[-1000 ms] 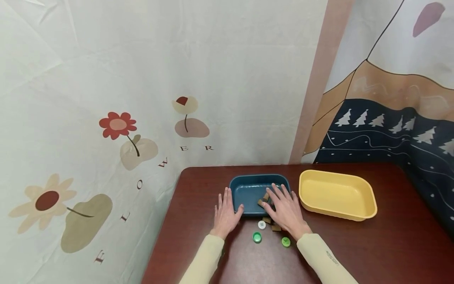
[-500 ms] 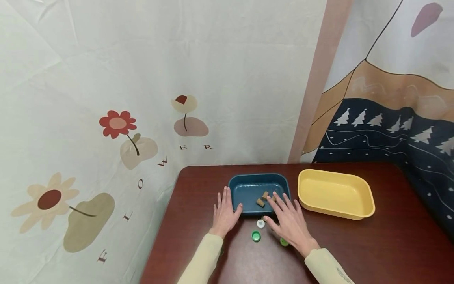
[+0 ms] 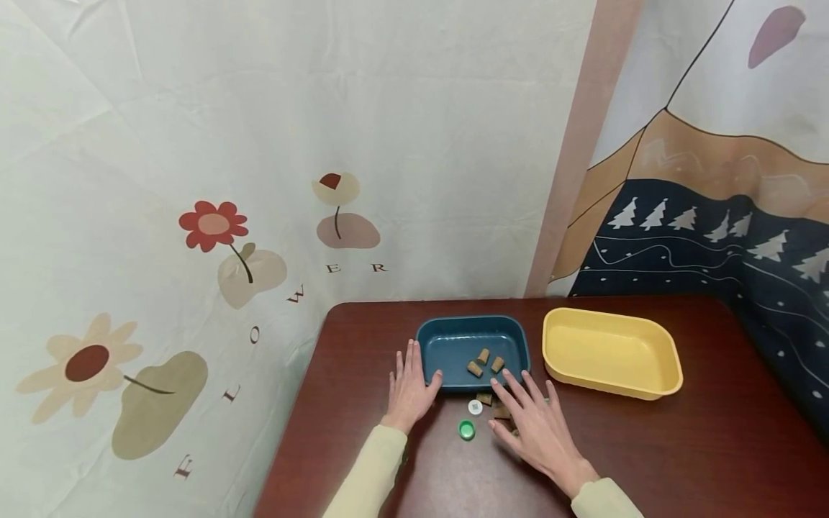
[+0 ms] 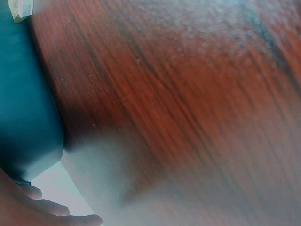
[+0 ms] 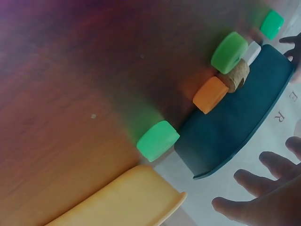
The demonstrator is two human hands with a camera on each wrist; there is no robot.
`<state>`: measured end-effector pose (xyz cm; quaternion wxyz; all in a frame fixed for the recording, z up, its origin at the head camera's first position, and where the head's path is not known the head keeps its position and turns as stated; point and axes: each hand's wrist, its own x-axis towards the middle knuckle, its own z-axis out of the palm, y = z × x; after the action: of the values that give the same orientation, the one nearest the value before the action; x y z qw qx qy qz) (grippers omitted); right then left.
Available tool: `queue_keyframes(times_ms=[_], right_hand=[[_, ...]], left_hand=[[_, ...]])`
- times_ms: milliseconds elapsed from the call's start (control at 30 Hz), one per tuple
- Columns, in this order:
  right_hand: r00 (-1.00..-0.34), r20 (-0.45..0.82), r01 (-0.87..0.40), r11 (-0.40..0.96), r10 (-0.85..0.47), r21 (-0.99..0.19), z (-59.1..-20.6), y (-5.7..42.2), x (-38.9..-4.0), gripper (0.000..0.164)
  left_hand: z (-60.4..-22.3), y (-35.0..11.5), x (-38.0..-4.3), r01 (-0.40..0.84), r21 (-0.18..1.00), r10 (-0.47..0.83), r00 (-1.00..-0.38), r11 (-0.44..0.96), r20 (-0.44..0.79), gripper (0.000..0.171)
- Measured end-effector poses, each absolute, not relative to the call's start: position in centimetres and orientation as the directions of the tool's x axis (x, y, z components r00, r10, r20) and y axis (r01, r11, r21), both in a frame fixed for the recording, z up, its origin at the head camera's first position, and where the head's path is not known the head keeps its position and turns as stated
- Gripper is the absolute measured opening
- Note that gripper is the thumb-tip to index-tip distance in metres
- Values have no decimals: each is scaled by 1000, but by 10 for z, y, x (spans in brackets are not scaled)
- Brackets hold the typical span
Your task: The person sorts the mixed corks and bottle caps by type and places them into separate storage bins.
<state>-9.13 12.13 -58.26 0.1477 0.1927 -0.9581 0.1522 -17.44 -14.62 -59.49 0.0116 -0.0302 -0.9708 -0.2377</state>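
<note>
Three corks (image 3: 483, 356) lie in the blue tray (image 3: 447, 354), penned by its walls; the left hand (image 3: 409, 394) lies along its left side, perhaps bracing it, fingers straight, gripping nothing; the right hand (image 3: 537, 432) hangs over small pieces (image 3: 483, 399) it partly hides, fingers spread, seemingly empty; the yellow tray (image 3: 609, 349) stands rightward on the surface (image 3: 712, 446).

You've got pale-yellow sleeves (image 3: 365, 467), a dark blue tray (image 3: 447, 360), brown corks (image 3: 483, 356), yellow tray (image 3: 609, 352), green cap (image 3: 466, 429), white cap (image 3: 476, 407), dark-grained red-brown table (image 3: 648, 460), whitish backdrop (image 3: 453, 144), red flower print (image 3: 214, 224), navy panel (image 3: 680, 285) with white trees (image 3: 624, 214).
</note>
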Motion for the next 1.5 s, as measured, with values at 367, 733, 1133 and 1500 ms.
queue_keyframes(times_ms=[367,733,1133,1500], right_hand=[[-850,368,-464,867,-378,-180,-592,126,-80,63],[-867,303,-455,877,-396,-157,-599,121,-75,66],[-899,230,-413,897,-373,-160,-604,110,-81,66],[-920,192,-367,924,-343,-109,-608,101,-90,56]], left_hand=[[-596,-147,-175,72,468,56,-997,881,48,87],[-597,-148,-176,70,462,57,-997,884,43,87],[-598,-147,-176,72,458,56,-997,886,49,87],[-597,-146,-176,62,466,52,-998,882,34,87]])
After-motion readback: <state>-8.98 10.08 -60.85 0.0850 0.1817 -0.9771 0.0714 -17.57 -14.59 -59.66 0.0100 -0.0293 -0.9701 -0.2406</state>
